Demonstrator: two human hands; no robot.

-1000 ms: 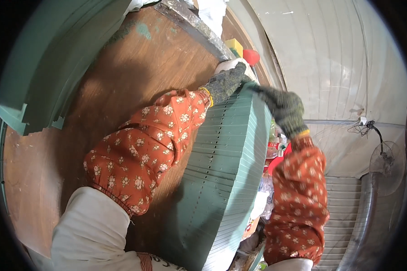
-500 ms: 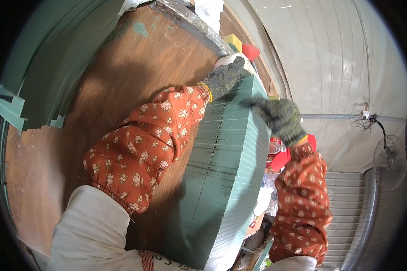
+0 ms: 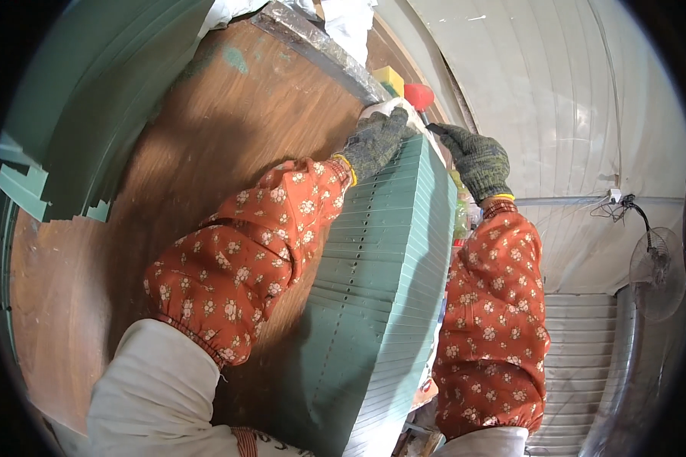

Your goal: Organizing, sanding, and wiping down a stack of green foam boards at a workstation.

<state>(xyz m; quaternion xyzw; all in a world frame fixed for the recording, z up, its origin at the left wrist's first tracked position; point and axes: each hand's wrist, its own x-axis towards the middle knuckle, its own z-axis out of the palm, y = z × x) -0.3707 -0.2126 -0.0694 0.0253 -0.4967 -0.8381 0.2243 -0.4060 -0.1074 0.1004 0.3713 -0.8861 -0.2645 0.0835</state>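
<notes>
Here both gloved hands — left hand (image 3: 375,142), right hand (image 3: 476,158) — clamp the far end of 1 stack of green sheets (image 3: 385,289) on the wooden table (image 3: 206,152); uneven pressure could fan it out.

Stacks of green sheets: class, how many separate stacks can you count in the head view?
2. One stack of green sheets lies between both gloved hands on the wooden table; another stack sits at the upper left. More may be hidden.

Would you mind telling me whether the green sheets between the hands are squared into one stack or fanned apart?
One stack: the green sheets lie edge against edge, with the left hand and right hand at the far end.
</notes>
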